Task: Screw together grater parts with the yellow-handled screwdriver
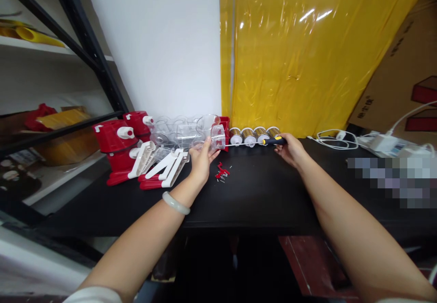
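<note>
black tabletop [259, 203] runs across the middle of the frame, with a white wall upper centre, a yellow plastic curtain [307, 53] upper right and a dark metal shelf rack [85, 57] at the left

i see my left hand [201, 162] closed round a clear plastic cup part [215, 139] just left of centre, lifted a little off the table and tipped on its side, its open end toward the right; that looks to me like it is held so to let the tool reach in. my right hand [290, 150], right of centre, is wrapped round the black-and-yellow handle of a screwdriver [252, 143], whose thin shaft lies level and points left, its tip at or inside the cup; i cannot tell if it touches a screw

small red bits and screws [221, 173] lie loose on the table just below the cup, close to hand, too small for me to count

behind the shaft i count four gold-banded rollers [254, 134] in a row against the curtain. at the left stand two red bodies [116, 141] with white knobs, and white handle pieces [160, 164] lean in front, at least three. more clear cups [177, 130] are bunched behind, number unclear. white cables and a charger [375, 141] sit at the right edge
</note>
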### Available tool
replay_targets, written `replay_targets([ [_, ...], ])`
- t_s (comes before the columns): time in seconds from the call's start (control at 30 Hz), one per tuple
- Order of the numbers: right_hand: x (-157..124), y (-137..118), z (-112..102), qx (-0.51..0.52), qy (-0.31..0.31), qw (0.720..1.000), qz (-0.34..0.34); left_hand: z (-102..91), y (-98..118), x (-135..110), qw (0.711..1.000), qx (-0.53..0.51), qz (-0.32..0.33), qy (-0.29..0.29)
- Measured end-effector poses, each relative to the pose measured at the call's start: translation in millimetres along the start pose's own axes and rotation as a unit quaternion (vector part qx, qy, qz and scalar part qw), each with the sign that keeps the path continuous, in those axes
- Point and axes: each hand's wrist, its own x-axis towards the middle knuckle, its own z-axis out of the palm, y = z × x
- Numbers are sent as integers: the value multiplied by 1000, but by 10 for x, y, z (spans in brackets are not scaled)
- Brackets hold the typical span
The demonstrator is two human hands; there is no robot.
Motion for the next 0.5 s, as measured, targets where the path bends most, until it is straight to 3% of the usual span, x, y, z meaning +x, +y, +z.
replay_targets([
  [0.1,-48,-56,-9,85,-52,995,22,-3,2,5,1000,-4,5,1],
  [0.17,-61,-60,-9,87,-70,993,34,-5,1,13,1000,-4,7,2],
  [0.37,-10,43,26,-58,1,998,-26,-13,2,31,1000,-6,11,5],
  [0.5,-34,-9,0,40,-27,999,4,-24,-2,33,1000,-4,8,3],
])
